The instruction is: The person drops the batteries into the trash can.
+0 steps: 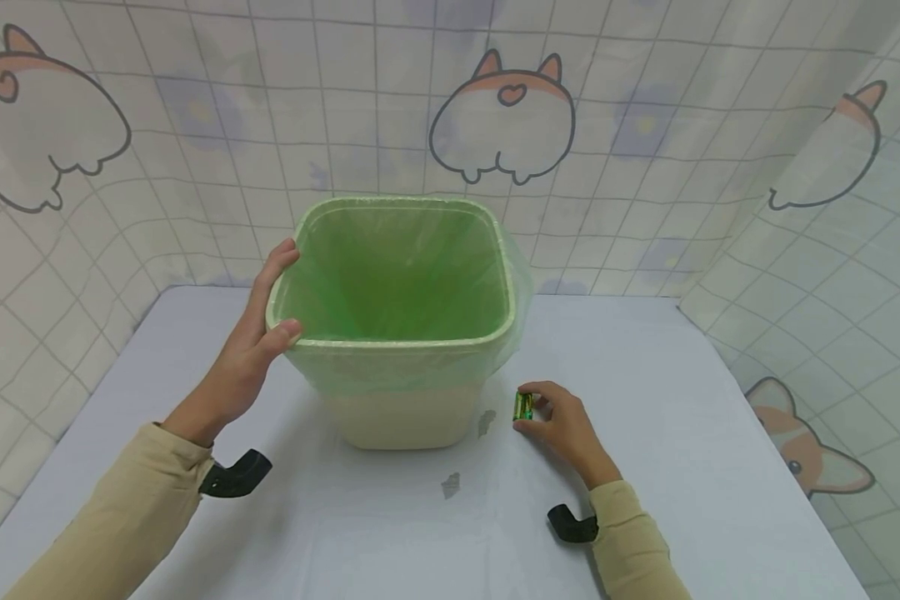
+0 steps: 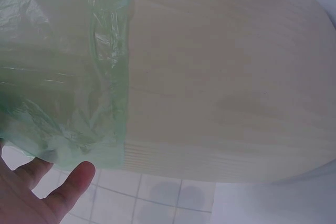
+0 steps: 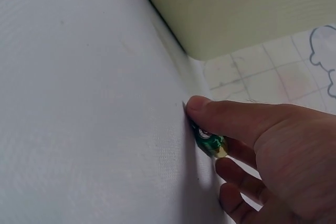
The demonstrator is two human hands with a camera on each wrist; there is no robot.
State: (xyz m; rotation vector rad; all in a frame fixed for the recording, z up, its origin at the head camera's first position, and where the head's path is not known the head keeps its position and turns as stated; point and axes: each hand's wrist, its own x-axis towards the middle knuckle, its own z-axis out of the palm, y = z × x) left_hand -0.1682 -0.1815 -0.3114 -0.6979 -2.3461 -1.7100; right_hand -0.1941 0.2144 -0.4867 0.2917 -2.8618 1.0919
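A cream trash bin (image 1: 412, 417) stands upright on the white table, lined with a green plastic bag (image 1: 397, 275) folded over its rim. My left hand (image 1: 243, 358) holds the bin's rim at the left, fingertips over the edge; in the left wrist view, the bag's loose skirt (image 2: 63, 77) hangs down the bin's wall. To the right of the bin, my right hand (image 1: 566, 425) pinches a small green and gold battery (image 1: 523, 406) between thumb and fingers, low over the table. In the right wrist view the battery (image 3: 210, 142) is partly hidden by the thumb.
Two grey patches (image 1: 451, 485) mark the white tabletop (image 1: 390, 533) near the bin's base. A tiled-pattern curtain with corgi drawings (image 1: 502, 121) surrounds the table at the back and sides. Black wrist mounts (image 1: 236, 475) sit at both sleeves.
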